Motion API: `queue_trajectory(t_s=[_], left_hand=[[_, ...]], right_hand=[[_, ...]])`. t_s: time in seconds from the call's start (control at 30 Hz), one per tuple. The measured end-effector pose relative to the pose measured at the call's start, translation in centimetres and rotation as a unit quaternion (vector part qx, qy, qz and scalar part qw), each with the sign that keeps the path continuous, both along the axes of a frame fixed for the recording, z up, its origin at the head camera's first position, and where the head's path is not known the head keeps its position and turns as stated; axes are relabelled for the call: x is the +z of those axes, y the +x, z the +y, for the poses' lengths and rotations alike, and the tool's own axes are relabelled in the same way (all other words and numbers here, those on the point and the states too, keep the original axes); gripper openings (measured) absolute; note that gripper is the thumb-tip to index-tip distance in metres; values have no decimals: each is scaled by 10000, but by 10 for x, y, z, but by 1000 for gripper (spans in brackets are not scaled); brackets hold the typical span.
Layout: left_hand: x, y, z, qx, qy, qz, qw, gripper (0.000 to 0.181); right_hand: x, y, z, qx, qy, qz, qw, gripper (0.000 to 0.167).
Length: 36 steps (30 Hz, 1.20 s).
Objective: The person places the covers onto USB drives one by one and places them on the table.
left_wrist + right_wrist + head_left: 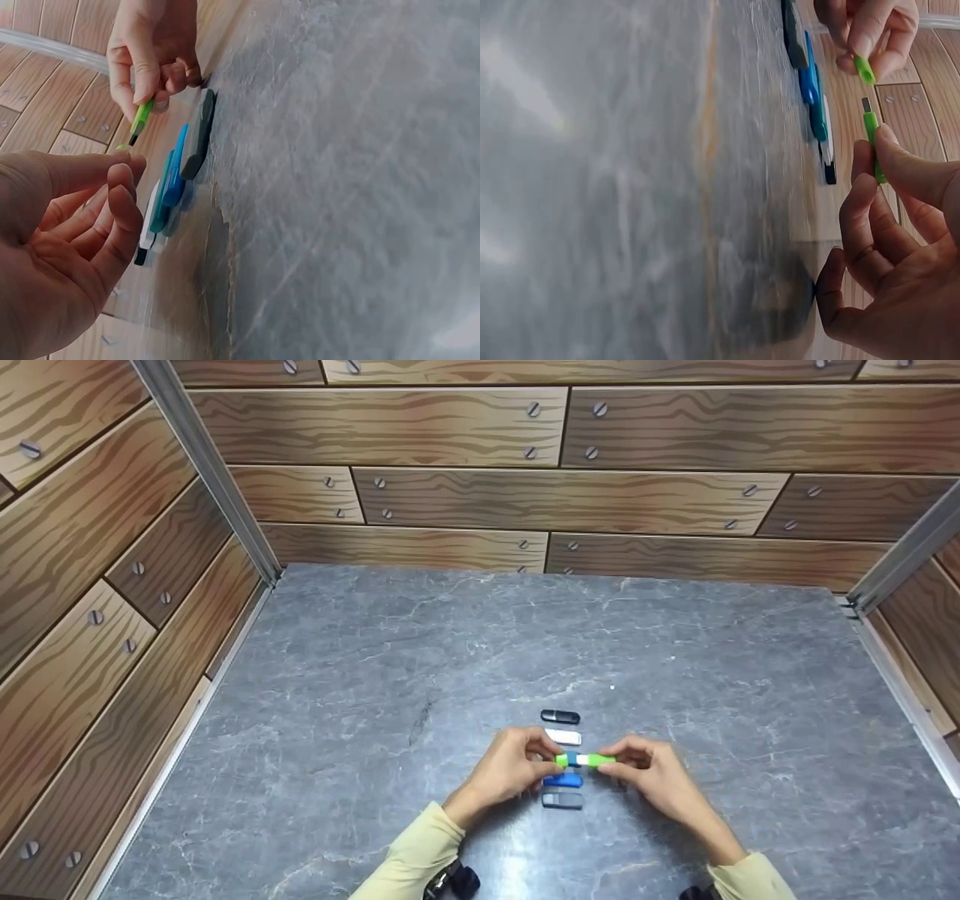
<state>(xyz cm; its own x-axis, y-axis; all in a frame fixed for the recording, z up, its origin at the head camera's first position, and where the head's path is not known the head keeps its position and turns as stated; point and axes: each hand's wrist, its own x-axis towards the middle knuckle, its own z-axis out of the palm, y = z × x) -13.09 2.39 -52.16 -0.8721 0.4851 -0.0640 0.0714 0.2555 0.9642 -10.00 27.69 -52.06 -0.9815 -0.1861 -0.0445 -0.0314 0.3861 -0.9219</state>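
Between thumb and fingertips my right hand (pixel 660 776) pinches a bright green USB flash drive (pixel 871 124), its metal plug bare and pointing at the left hand. My left hand (pixel 510 765) pinches the small green cap (pixel 865 70), whose hollow end faces the plug. A short gap separates cap and plug in the right wrist view. Both hands are held above a column of flash drives: black (pixel 560 717), white (pixel 562 737), teal (pixel 574 758), blue (pixel 564 780) and grey (pixel 562 800). The left fingers partly cover the white, teal and blue ones in the head view.
The drives lie on a grey marbled tabletop (pixel 360 697). Wood-patterned panels (pixel 450 495) wall in the back and sides, with metal corner posts (pixel 217 472). A tiny white speck (pixel 612 687) lies beyond the drives.
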Motion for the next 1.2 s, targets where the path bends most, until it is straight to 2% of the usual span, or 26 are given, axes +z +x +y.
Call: queue_trajectory(t_s=[0.23, 0.63, 0.9, 1.2], left_hand=[[1, 1, 2, -166, 11, -73, 9998, 16], [-3, 4, 5, -227, 245, -98, 9994, 15], [-5, 5, 8, -150, 496, -155, 9985, 15], [-3, 4, 7, -26, 396, -230, 9989, 17]], right_hand=[[1, 2, -6, 116, -67, -60, 9999, 24], [-1, 5, -11, 237, -158, -98, 9995, 24], [-1, 7, -13, 140, -197, -88, 9997, 25], [0, 6, -19, 5, -338, -163, 9993, 27]])
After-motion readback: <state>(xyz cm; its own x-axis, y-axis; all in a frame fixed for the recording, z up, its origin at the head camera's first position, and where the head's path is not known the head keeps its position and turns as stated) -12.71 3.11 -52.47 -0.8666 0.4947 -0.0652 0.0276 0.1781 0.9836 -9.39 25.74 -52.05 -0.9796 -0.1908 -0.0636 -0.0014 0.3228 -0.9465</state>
